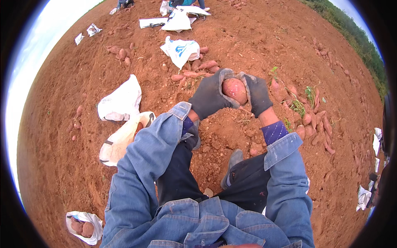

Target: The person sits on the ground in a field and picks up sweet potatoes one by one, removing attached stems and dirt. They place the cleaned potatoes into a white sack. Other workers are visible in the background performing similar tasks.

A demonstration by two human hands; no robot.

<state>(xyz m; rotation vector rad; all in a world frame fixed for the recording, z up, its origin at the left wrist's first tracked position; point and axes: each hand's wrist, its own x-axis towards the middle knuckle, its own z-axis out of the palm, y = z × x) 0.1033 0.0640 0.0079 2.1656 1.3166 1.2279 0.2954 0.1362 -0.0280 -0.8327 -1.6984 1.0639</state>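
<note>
Both of my hands, in dark work gloves with greyish dusty palms, close around one large round sweet potato (235, 90) in front of me. My left hand (210, 96) grips its left side and my right hand (257, 94) its right side. The sweet potato has reddish skin with pale specks. Just beyond my left hand lies a heap of sweet potatoes (201, 68) beside a white sack (181, 50). To the right of my right hand a larger pile of sweet potatoes (311, 120) lies on the soil, with some green leaves (297, 106) among it.
Two white sacks, an upright one (123, 99) and a partly filled one (120, 140), stand left of my legs. An open sack of sweet potatoes (84, 227) sits at the lower left. More white sacks (178, 20) lie farther off, near a person (201, 4). Reddish soil (62, 157) surrounds me.
</note>
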